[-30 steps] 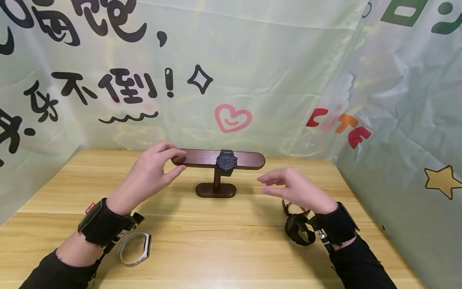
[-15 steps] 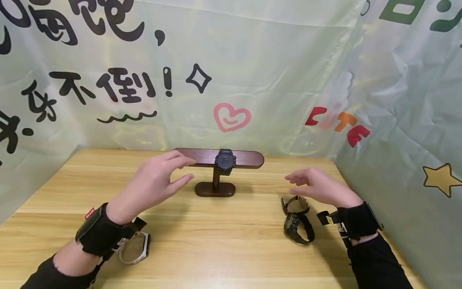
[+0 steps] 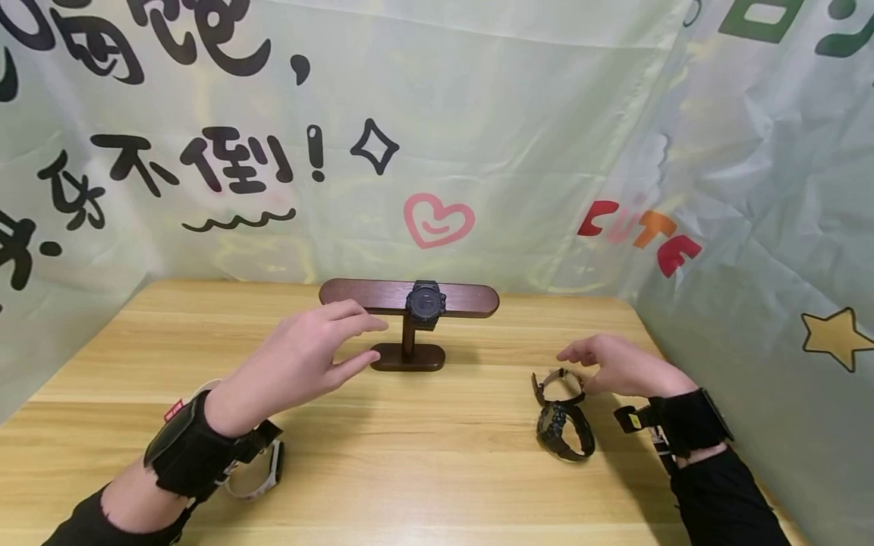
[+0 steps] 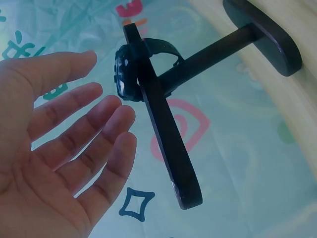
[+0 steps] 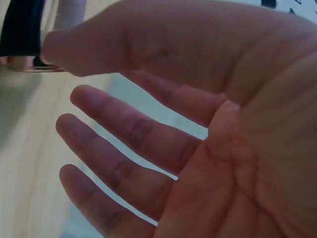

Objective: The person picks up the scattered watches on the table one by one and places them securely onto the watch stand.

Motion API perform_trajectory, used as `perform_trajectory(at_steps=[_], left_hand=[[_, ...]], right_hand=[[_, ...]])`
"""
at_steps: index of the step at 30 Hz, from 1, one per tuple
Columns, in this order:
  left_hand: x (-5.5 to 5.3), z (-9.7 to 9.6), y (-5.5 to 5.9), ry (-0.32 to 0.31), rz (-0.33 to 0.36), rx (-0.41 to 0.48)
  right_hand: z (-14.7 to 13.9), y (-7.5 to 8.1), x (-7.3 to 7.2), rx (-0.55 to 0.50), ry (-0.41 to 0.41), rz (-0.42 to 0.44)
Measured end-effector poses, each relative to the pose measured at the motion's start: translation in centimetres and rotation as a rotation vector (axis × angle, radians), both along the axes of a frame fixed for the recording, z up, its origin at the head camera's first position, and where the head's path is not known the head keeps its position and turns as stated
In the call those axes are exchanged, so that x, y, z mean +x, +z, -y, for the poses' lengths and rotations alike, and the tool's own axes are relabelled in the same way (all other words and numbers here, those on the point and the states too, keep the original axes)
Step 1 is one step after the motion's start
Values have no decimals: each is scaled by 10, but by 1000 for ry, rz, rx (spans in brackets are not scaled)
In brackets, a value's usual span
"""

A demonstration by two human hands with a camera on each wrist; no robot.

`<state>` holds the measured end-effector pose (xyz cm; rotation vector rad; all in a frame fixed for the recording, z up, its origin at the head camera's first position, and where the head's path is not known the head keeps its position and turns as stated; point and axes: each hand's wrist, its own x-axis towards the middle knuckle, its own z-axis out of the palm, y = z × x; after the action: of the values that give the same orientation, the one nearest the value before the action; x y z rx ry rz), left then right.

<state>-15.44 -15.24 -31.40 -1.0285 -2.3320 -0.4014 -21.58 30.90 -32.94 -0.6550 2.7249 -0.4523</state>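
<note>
A dark brown wooden watch stand (image 3: pixel 471 300) stands at the back of the table, with a black watch (image 3: pixel 426 303) strapped round the middle of its bar. My left hand (image 3: pixel 300 360) hovers before the bar's left half, fingers loosely spread; the left wrist view shows them apart from the stand. At the right, my right hand (image 3: pixel 628 366) is beside a thin-strapped watch (image 3: pixel 542 388), fingers relaxed. In the right wrist view the thumb tip (image 5: pixel 54 47) is by that watch's dark strap (image 5: pixel 21 25); whether it touches, I cannot tell.
A thick black watch (image 3: pixel 565 432) lies just in front of the thin one, close against it. A white wristband (image 3: pixel 276 464) lies at the front left, partly hidden by my left wrist. Printed cloth (image 3: pixel 532 152) hangs behind the wooden table (image 3: pixel 410 470) and along its right side.
My left hand has come away from the stand's left end, moving right and nearer. My right hand has moved right, then down to the thin-strapped watch.
</note>
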Motion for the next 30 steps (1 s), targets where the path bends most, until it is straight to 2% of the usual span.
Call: perform_trajectory(at_steps=[3,8,11,19,30], left_hand=[[1,0,-1,1,0,-7],[0,1,-1,1,2,-7],[0,1,0,-2,7,-7],[-1,1,-2,-4,17,-10],[0,2,-2,1,33,-16]], right_hand=[[1,-4,-2,-5,-16,25],[4,-11,-4,-18,10,38],[6,-13,-4,-30,23,25],[10,-20,-9,-43,-22,27],[11,-25,-13,-77,-7,-11]])
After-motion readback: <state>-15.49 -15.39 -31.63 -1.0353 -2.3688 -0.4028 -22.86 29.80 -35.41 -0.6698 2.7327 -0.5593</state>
